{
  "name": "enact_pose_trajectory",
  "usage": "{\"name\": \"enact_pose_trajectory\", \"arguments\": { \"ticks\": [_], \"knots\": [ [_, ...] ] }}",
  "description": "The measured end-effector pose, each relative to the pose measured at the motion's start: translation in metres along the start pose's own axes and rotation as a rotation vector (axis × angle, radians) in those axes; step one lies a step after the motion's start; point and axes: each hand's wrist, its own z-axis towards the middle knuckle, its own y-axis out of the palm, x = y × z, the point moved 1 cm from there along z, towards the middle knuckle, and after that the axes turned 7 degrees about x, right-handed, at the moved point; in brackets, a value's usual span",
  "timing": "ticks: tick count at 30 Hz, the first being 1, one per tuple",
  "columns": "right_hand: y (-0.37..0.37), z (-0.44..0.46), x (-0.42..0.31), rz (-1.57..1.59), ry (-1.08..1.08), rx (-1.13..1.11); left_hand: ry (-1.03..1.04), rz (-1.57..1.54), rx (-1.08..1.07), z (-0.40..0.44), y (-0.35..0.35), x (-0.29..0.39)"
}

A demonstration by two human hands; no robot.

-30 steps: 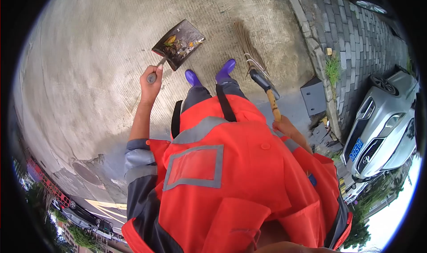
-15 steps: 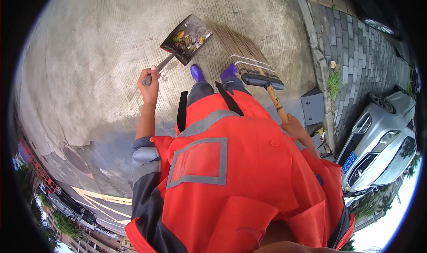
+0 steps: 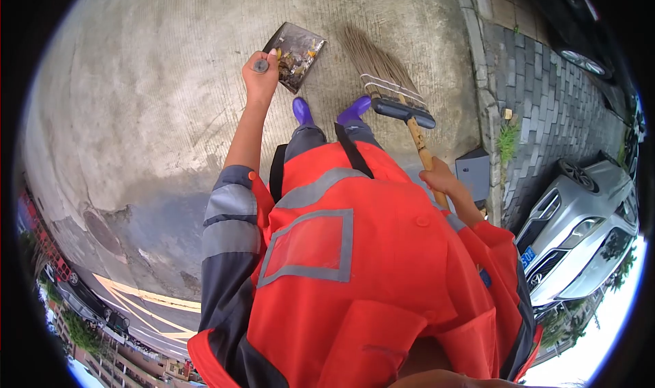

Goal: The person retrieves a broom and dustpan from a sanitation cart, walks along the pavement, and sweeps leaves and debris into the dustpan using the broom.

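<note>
My left hand [image 3: 260,86] is closed around the handle of a long-handled dustpan [image 3: 302,34]. The handle end points up toward me, and the hand covers part of the pan's left side. Dry leaves and bits of litter [image 3: 295,62] lie in the pan, which is on the concrete in front of my feet. To the right, my right hand [image 3: 442,178] grips the wooden stick of a broom [image 3: 404,112]. Its long thin bristles, tied with white cord, fan out on the ground right of the pan, apart from it.
My purple boots [image 3: 301,111] stand on the concrete [image 3: 157,101]. On the right run a kerb [image 3: 486,108] and grey paving [image 3: 539,88] with a grass tuft [image 3: 507,142]. A grey box [image 3: 473,175] sits by the kerb. A silver car [image 3: 580,231] is parked beyond.
My left hand has moved forward and right, bringing the dustpan handle more upright; the pan has barely shifted. The broom has tilted slightly, and my right hand has risen a little along with it.
</note>
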Motion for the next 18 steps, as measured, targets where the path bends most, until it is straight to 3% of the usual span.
{"name": "enact_pose_trajectory", "arguments": {
  "ticks": [4,6,10,13,15,18],
  "knots": [
    [0.003,-0.039,-0.003,-0.044,-0.003,-0.082,0.029,0.004,-0.019,-0.007,-0.016,-0.012],
    [0.018,-0.047,0.009,-0.147,-0.231,0.011,0.018,-0.028,-0.017,-0.01,-0.024,-0.015],
    [0.032,-0.066,0.005,-0.043,-0.247,0.009,-0.074,-0.12,-0.024,-0.014,-0.051,-0.006],
    [0.033,-0.071,0.007,-0.108,-0.221,0.13,-0.132,-0.15,-0.007,-0.011,-0.093,-0.008],
    [0.029,-0.078,0.002,0.149,0.017,0.054,-0.202,-0.219,0.026,-0.017,-0.121,0.002],
    [0.025,-0.077,0.01,0.32,0.062,-0.046,-0.208,-0.201,0.024,-0.028,-0.159,0.013]
  ]
}}
